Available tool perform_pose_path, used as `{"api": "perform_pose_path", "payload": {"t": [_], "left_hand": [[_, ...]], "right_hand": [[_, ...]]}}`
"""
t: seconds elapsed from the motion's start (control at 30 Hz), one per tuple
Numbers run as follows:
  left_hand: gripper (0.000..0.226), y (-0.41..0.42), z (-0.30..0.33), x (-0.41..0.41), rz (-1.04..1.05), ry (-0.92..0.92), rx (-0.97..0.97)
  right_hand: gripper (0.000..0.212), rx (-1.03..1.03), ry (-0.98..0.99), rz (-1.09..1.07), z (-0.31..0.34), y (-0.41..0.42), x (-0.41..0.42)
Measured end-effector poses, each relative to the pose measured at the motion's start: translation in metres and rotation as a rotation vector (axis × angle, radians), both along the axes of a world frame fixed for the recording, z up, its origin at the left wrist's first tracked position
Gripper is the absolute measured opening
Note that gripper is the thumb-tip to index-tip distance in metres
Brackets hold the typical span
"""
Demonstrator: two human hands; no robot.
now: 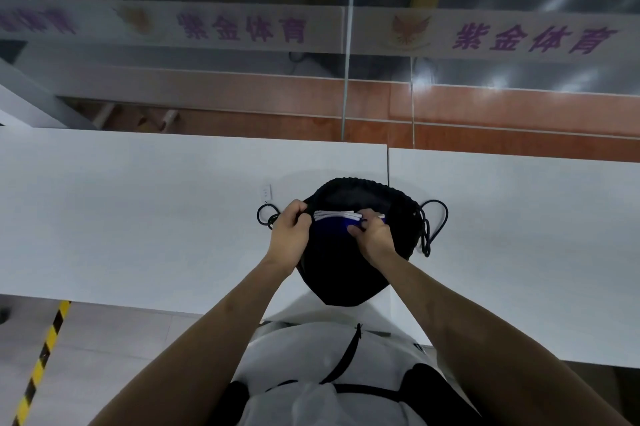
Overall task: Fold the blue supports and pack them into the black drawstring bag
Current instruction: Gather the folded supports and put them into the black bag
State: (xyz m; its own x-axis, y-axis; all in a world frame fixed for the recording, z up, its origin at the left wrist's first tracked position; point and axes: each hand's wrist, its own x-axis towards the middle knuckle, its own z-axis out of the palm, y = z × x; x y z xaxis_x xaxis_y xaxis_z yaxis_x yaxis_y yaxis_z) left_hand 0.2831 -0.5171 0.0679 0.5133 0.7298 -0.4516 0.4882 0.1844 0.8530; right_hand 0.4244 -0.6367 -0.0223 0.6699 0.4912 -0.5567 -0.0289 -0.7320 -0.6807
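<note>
On the white table [138,218], the left hand [291,230] is clenched on the near-left rim of the black drawstring bag [346,270], holding its mouth open. At the centre, the folded blue supports [334,226], white-edged, sit half inside that mouth. The right hand [372,235] pinches their right end. I'd keep the rim taut and push the bundle down flat, clear of the cord loop [434,221] lying on the right.
</note>
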Motion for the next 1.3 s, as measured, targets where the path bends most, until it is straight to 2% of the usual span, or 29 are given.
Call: {"api": "perform_pose_path", "payload": {"t": [0.17, 0.27, 0.33, 0.4, 0.5, 0.57, 0.63, 0.73, 0.93, 1.13, 1.2, 1.3], "left_hand": [[0.009, 0.012, -0.005, -0.006, 0.039, 0.075, 0.051], [0.028, 0.018, -0.012, -0.012, 0.000, 0.164, 0.112], [0.027, 0.024, -0.017, -0.015, -0.024, 0.225, 0.150], [0.020, 0.031, -0.022, -0.018, -0.058, 0.285, 0.183], [0.026, 0.039, -0.026, -0.022, -0.122, 0.330, 0.253], [0.030, 0.042, -0.027, -0.024, -0.194, 0.376, 0.308], [0.033, 0.043, -0.027, -0.026, -0.249, 0.416, 0.340], [0.036, 0.042, -0.025, -0.027, -0.292, 0.452, 0.380], [0.037, 0.051, -0.012, -0.032, -0.319, 0.397, 0.428], [0.042, 0.065, 0.013, -0.034, -0.289, 0.268, 0.355], [0.043, 0.073, 0.022, -0.032, -0.284, 0.203, 0.251], [0.042, 0.082, 0.043, -0.026, -0.166, -0.024, 0.020]], "right_hand": [[0.049, -0.030, 0.015, 0.115, 0.000, 0.003, 0.005], [0.052, 0.014, -0.009, 0.154, 0.011, 0.003, 0.010], [0.038, 0.089, -0.179, 0.135, 0.021, -0.002, 0.016], [0.021, 0.180, -0.471, 0.092, 0.030, -0.012, 0.028], [0.026, 0.166, -0.783, 0.032, 0.038, -0.033, 0.053], [0.042, 0.058, -0.715, 0.014, 0.037, -0.046, 0.067], [0.055, -0.069, -0.463, 0.002, 0.031, -0.054, 0.078], [0.040, -0.182, -0.202, 0.073, 0.024, -0.064, 0.081], [0.018, -0.062, -0.208, 0.149, 0.039, -0.075, 0.072], [0.024, 0.088, -0.158, 0.053, 0.089, -0.074, 0.069], [0.025, 0.131, -0.169, 0.018, 0.106, -0.071, 0.069], [0.023, 0.248, -0.139, -0.074, 0.134, -0.068, 0.069]]}}
